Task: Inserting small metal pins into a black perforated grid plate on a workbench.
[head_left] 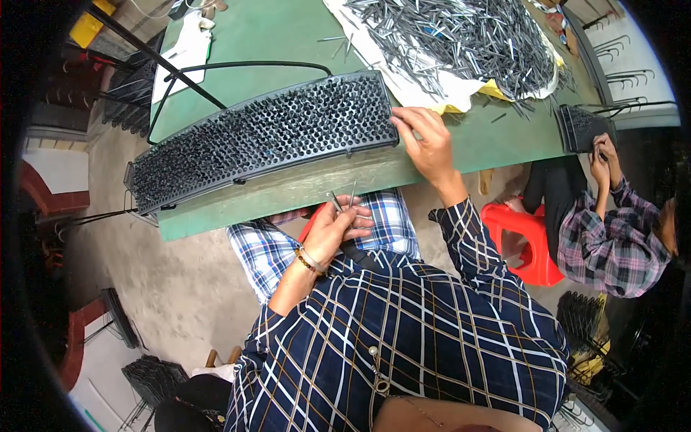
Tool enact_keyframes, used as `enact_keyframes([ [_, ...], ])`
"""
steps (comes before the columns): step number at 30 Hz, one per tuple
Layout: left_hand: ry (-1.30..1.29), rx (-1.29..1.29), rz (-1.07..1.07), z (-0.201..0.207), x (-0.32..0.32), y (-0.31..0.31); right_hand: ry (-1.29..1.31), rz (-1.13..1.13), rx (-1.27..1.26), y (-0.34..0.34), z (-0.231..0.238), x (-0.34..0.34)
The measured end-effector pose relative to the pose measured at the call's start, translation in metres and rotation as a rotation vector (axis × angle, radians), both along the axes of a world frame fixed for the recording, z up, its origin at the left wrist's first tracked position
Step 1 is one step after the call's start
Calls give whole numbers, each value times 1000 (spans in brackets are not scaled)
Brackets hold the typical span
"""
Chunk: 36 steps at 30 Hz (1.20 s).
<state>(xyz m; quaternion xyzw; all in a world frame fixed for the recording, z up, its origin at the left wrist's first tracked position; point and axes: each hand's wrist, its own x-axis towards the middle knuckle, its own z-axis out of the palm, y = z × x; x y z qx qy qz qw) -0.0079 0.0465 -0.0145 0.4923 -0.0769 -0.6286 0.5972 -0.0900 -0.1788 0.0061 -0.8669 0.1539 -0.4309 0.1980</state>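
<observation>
A long black rack point(266, 129) full of small round holes or pegs lies tilted along the near edge of the green table. Its far side has a bent black wire frame. At the rack's right end is my right hand point(430, 147), thumb and fingers drawn together by the edge; whatever they may hold is too small to make out. My left hand point(333, 229), with a beaded bracelet at the wrist, is below the table edge over my lap. Its fingers are closed around a few thin grey metal rods point(353, 194) that stick out upward.
A large heap of dark thin rods point(468, 43) lies on a white and yellow sheet point(403, 79) across the green table point(273, 39). At right, another person point(612, 237) works at a similar rack point(584, 129), near a red stool point(522, 241). Papers point(186, 57) lie at the far left.
</observation>
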Motion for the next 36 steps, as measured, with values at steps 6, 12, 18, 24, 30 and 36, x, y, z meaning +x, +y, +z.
enact_keyframes([
  [6, -1, -3, -15, 0, -1, 0, 109, 6, -44, 7, -6, -2],
  [12, 5, -27, 18, 1, 2, 1, 64, 50, 296, 30, -1, -6],
  [18, 12, -135, -2, 10, -1, -5, 271, 347, 997, 79, 8, -16],
  [24, 41, -84, -33, 11, -3, -5, -9, 121, 852, 66, 13, -17],
  [30, 3, -78, -106, 9, -3, 1, -140, -32, 434, 21, 18, -1],
  [36, -13, -60, -103, 13, -4, 0, -134, -32, 344, 11, -3, 4],
])
